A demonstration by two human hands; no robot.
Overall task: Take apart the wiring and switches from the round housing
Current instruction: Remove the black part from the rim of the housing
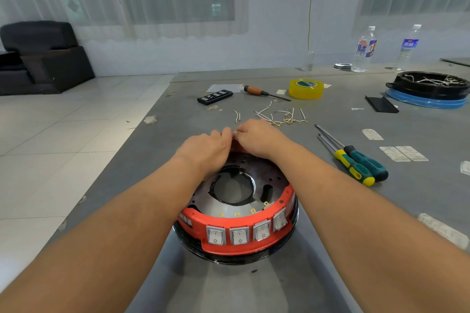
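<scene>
Both forearms reach out over the round housing (236, 211), which sits on the table (318, 274) under the wrists. Left hand (207, 148) and right hand (256, 136) meet at its far red rim, fingers curled, knuckles up. Fingertips are hidden; what they pinch can't be made out. Four white switches (240, 235) face the person. Loose wires (279, 115) lie just beyond the hands.

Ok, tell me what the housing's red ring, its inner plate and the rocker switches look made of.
Red ring: seemingly moulded plastic, matte, uniform colour with rounded edges. Inner plate: probably sheet metal, dull grey sheen, punched holes and a cut-out centre. Rocker switches: likely plastic, pale grey, slightly glossy, with printed I and O marks. Both hands work at the far rim.
</scene>
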